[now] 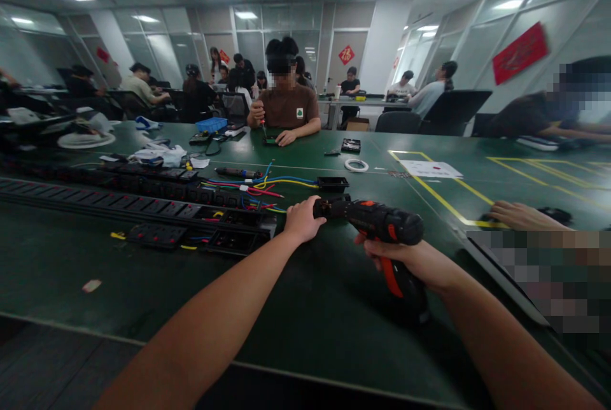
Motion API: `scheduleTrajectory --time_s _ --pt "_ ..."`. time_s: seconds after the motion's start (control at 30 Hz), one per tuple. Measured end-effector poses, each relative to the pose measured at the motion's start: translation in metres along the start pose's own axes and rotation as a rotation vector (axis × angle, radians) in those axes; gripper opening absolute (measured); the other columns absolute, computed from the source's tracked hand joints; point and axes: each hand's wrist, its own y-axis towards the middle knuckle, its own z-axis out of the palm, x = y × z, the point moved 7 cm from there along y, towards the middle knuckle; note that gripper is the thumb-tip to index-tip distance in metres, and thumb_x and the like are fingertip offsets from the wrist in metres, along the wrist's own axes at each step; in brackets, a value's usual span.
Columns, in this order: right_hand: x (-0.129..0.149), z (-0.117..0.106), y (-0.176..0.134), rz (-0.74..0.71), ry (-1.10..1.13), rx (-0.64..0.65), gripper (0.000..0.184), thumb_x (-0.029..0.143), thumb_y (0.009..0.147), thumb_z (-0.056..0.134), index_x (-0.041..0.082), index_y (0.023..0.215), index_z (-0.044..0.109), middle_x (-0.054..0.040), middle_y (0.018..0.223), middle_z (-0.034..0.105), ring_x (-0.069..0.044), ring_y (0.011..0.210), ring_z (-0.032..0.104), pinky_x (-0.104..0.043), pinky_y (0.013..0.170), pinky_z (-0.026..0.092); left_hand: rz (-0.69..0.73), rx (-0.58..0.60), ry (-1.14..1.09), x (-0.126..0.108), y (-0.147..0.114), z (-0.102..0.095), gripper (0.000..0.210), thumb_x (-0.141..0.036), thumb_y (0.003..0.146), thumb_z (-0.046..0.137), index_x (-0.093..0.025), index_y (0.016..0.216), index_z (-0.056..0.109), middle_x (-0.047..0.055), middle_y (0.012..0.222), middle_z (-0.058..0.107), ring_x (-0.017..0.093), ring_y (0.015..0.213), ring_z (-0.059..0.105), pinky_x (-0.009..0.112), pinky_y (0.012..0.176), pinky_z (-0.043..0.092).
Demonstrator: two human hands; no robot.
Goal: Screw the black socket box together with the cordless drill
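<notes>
My right hand (pixel 410 260) is wrapped round the grip of a black and orange cordless drill (pixel 382 220), its nose pointing left. My left hand (pixel 304 220) is closed on a small black part (pixel 321 208) just in front of the drill's tip; what kind of part it is, I cannot make out. Whether the bit touches that part is too dark to tell. Left of my left hand lies a long black power strip (pixel 143 205) with its end opened, showing coloured wires. Behind the hands rests a black rectangular housing (pixel 333 183) with blue and yellow wires (pixel 286 182) running from it.
A screwdriver-like tool (pixel 238 172), a roll of white tape (pixel 356 165) and paper sheets (pixel 432 169) lie farther back. Across the green table (pixel 296 308) a person (pixel 289 104) works with a screwdriver. At right are another person's hand (pixel 522 214) and a laptop edge (pixel 506 276).
</notes>
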Motion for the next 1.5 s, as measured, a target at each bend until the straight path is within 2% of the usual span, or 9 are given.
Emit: scheduleTrajectory --time_s 0.37,0.67,0.93,1.1,1.37,1.5 --pt "-0.011 -0.016 0.002 0.049 0.174 0.001 0.043 0.043 0.069 0.091 0.015 0.099 0.078 -0.0021 0.077 0.068 -0.017 0.064 0.064 -0.030 0.061 0.049 0.004 0.010 0.010 0.000 0.001 0.000 0.057 -0.037 0.089 0.075 -0.030 0.141 0.053 0.009 0.136 0.070 0.031 0.127 0.064 0.044 0.108 0.042" --pt "-0.018 -0.022 0.008 0.037 0.174 -0.028 0.035 0.037 0.064 0.090 0.015 0.089 0.078 -0.0022 0.071 0.069 -0.017 0.062 0.064 -0.029 0.059 0.049 -0.005 0.015 0.018 0.000 0.001 0.001 0.057 -0.038 0.089 0.076 -0.030 0.141 0.054 0.008 0.136 0.070 0.030 0.128 0.063 0.042 0.107 0.043" --pt "-0.016 -0.020 0.008 0.019 0.185 -0.050 0.030 0.036 0.065 0.089 0.017 0.086 0.079 -0.0025 0.074 0.069 -0.017 0.065 0.062 -0.030 0.060 0.051 -0.001 0.016 0.016 -0.001 0.001 0.000 0.058 -0.039 0.089 0.076 -0.029 0.141 0.054 0.008 0.136 0.070 0.031 0.127 0.064 0.043 0.107 0.043" --pt "-0.018 -0.022 0.009 0.013 0.200 -0.056 0.035 0.038 0.064 0.092 0.017 0.089 0.079 -0.0034 0.080 0.071 -0.017 0.067 0.063 -0.030 0.061 0.052 0.003 0.010 0.011 -0.001 0.001 0.000 0.056 -0.039 0.089 0.076 -0.028 0.140 0.055 0.008 0.136 0.070 0.031 0.127 0.064 0.044 0.107 0.043" --pt "-0.021 -0.018 0.008 0.057 0.189 -0.012 0.050 0.053 0.067 0.094 0.016 0.097 0.080 -0.0043 0.080 0.072 -0.018 0.066 0.066 -0.032 0.062 0.051 0.004 0.002 0.012 0.000 0.001 0.000 0.056 -0.039 0.089 0.076 -0.029 0.139 0.055 0.008 0.135 0.071 0.031 0.126 0.065 0.044 0.107 0.044" --pt "-0.017 -0.016 0.007 0.047 0.179 -0.017 0.052 0.056 0.064 0.095 0.017 0.093 0.078 -0.0048 0.082 0.073 -0.019 0.066 0.066 -0.033 0.062 0.051 0.005 0.003 0.014 0.000 0.000 0.000 0.055 -0.039 0.089 0.075 -0.029 0.140 0.055 0.007 0.134 0.071 0.031 0.126 0.064 0.043 0.107 0.044"
